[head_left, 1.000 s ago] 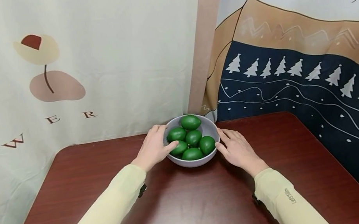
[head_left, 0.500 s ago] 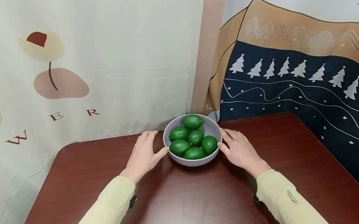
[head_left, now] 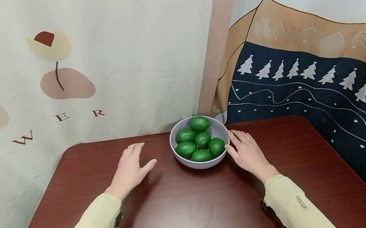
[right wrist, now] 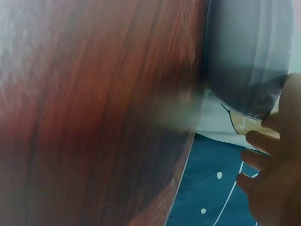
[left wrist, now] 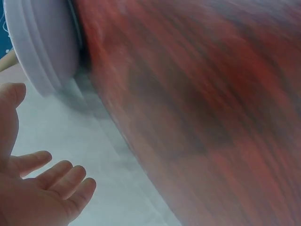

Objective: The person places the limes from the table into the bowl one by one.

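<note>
A pale lavender-grey bowl (head_left: 220,130) stands near the table's back edge and holds several green fruits (head_left: 203,139) that look like limes or avocados. To its left, apart from it, my left hand (head_left: 129,171) hovers over the table with thumb and fingers spread and nothing in them. In the left wrist view that hand (left wrist: 42,188) has relaxed fingers below the bowl's outer wall (left wrist: 51,42). My right hand (head_left: 247,154) rests against the bowl's right side with fairly straight fingers. The right wrist view puts its fingertips (right wrist: 263,141) close by the bowl's wall (right wrist: 249,52).
The dark red-brown wooden table (head_left: 199,208) has rounded back corners. A pale printed curtain (head_left: 123,59) hangs right behind it. On the right hangs a navy cloth (head_left: 295,111) with white trees.
My left hand has let go of the bowl and moved away to the left and slightly nearer. The right hand has stayed at the bowl's side. The whole head view has shifted slightly.
</note>
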A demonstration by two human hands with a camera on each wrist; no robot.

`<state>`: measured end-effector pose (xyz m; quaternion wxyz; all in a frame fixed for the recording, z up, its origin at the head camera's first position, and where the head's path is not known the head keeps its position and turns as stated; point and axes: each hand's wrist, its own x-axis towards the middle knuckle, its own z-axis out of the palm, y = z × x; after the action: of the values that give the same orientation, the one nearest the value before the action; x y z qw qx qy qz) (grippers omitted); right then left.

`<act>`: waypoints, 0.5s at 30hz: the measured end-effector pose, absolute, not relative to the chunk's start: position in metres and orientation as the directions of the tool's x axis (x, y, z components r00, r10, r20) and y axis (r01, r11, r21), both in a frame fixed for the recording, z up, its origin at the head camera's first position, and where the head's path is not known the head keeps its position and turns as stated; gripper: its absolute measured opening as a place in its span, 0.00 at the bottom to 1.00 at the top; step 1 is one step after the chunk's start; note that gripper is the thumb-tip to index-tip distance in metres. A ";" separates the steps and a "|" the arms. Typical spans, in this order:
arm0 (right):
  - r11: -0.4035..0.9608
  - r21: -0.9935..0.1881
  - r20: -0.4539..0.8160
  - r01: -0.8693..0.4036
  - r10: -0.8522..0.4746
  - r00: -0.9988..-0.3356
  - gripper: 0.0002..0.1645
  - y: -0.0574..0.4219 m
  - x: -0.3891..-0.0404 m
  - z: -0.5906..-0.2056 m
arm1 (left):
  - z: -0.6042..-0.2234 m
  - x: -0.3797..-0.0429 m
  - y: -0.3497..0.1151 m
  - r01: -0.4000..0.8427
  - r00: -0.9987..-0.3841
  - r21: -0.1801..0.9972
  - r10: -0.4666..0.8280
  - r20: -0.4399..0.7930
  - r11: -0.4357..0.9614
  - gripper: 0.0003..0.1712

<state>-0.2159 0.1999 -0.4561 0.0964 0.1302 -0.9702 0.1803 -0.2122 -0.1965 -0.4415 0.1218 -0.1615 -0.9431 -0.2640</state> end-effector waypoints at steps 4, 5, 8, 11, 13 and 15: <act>0.901 -0.321 0.252 -0.290 -0.214 -0.944 0.35 0.204 -0.215 -0.457 | -0.444 -0.211 -0.208 0.368 -0.913 0.410 0.242 0.328 0.834 0.43; 0.902 -0.319 0.255 -0.291 -0.214 -0.943 0.35 0.204 -0.214 -0.456 | -0.444 -0.211 -0.211 0.367 -0.912 0.395 0.242 0.331 0.842 0.43; 0.907 -0.309 0.256 -0.288 -0.212 -0.943 0.36 0.209 -0.214 -0.455 | -0.444 -0.211 -0.219 0.363 -0.908 0.358 0.241 0.343 0.860 0.44; 0.911 -0.295 0.256 -0.289 -0.216 -0.942 0.36 0.214 -0.215 -0.451 | -0.445 -0.212 -0.227 0.363 -0.901 0.332 0.236 0.365 0.871 0.44; 0.914 -0.282 0.257 -0.293 -0.223 -0.940 0.36 0.218 -0.216 -0.448 | -0.445 -0.212 -0.232 0.371 -0.888 0.305 0.239 0.393 0.877 0.44; 0.919 -0.263 0.257 -0.294 -0.227 -0.939 0.37 0.222 -0.217 -0.445 | -0.446 -0.213 -0.237 0.381 -0.873 0.269 0.248 0.421 0.884 0.44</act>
<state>-0.2166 0.2222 -0.4452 0.1116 0.1337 -0.9731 0.1507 -0.2131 -0.2369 -0.4459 0.1906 -0.1654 -0.9518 -0.1745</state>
